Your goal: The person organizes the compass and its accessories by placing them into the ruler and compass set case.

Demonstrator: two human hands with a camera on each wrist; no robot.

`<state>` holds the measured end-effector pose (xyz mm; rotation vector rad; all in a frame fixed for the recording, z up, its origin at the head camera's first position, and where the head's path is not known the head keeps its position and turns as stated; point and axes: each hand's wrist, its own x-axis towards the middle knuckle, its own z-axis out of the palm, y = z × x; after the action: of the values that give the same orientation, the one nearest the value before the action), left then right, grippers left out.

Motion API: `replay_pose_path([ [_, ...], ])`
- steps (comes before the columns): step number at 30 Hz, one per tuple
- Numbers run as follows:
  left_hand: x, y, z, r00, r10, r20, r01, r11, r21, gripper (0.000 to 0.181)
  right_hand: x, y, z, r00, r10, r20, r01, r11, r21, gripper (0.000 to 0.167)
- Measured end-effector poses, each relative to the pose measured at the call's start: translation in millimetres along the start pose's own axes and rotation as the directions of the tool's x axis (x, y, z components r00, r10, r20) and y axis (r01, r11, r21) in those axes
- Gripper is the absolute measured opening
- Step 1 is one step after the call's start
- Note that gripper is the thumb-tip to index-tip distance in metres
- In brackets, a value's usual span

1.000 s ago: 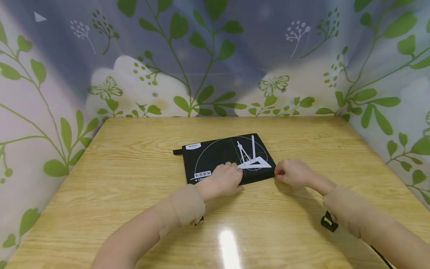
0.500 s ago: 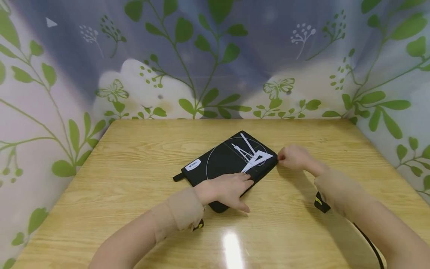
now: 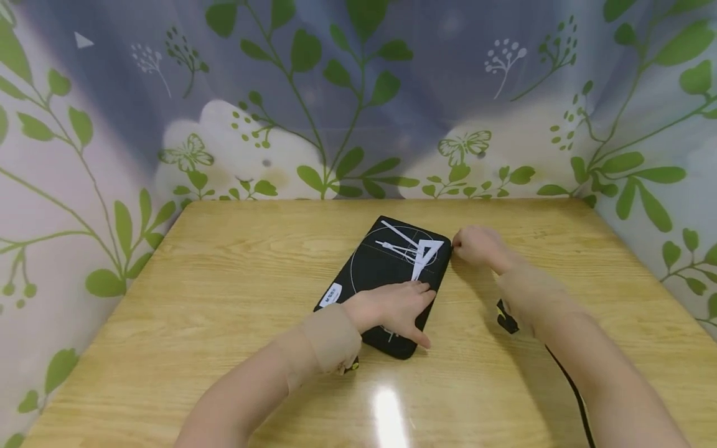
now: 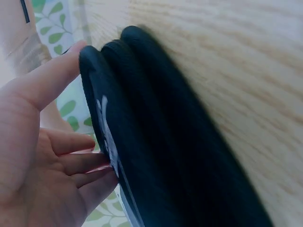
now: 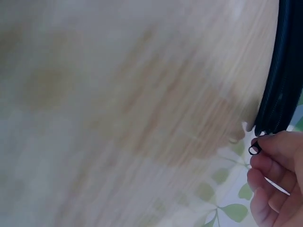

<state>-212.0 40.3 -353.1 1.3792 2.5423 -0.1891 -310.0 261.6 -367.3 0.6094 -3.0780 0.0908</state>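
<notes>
A black zippered case (image 3: 372, 264) lies slanted on the table, printed with a white compass, set square and ruler. My left hand (image 3: 394, 308) rests across its top, fingers stretched and thumb apart over the right long edge. In the left wrist view, the fingertips (image 4: 110, 165) touch the printed cover, and the case's thick side (image 4: 165, 132) faces the camera. At the far right corner, my right hand (image 3: 480, 246) pinches a small black zipper pull (image 5: 254, 149) between thumb and forefinger. The zipper track runs along the case's edge (image 5: 279, 80) in the right wrist view.
The case lies on a light wooden table (image 3: 235, 274), backed by a leaf-patterned curtain (image 3: 358, 124). A small black wrist device (image 3: 506, 317) hangs under the right forearm, with a black cable (image 3: 571, 379) trailing from it.
The case has turned counterclockwise, its left end swinging toward me. My right hand has moved farther away with the corner. The left hand's fingers have spread out over the cover.
</notes>
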Motion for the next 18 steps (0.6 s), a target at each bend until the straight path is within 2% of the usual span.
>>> replay_pose_path([
  [3, -3.4, 3.2, 3.2, 1.0, 0.011, -0.006, -0.011, 1.0, -0.02, 0.091, 3.1, 2, 4, 1.0, 0.023, -0.02, -0.023, 1.0, 0.001, 0.016],
  [7, -23.0, 3.7, 9.9, 1.0, 0.005, -0.007, -0.005, 1.0, -0.012, 0.092, 6.4, 3, 6, 0.999, 0.004, -0.033, -0.003, 1.0, 0.016, 0.016],
  [10, -37.8, -1.3, 13.3, 1.0, -0.005, -0.021, 0.006, 0.999, 0.042, 0.085, 8.4, 2, 3, 0.999, -0.01, -0.052, 0.011, 1.0, 0.025, 0.016],
  [12, -43.2, -5.0, 14.7, 0.999, 0.001, -0.048, 0.002, 0.997, 0.079, 0.078, 9.2, 1, 1, 0.998, -0.011, -0.064, 0.012, 1.0, 0.02, 0.015],
  [18, -44.0, -8.6, 16.4, 0.985, 0.08, -0.15, -0.046, 0.975, 0.215, 0.061, 12.8, -2, 2, 0.996, -0.029, -0.082, 0.033, 0.999, 0.041, 0.017],
])
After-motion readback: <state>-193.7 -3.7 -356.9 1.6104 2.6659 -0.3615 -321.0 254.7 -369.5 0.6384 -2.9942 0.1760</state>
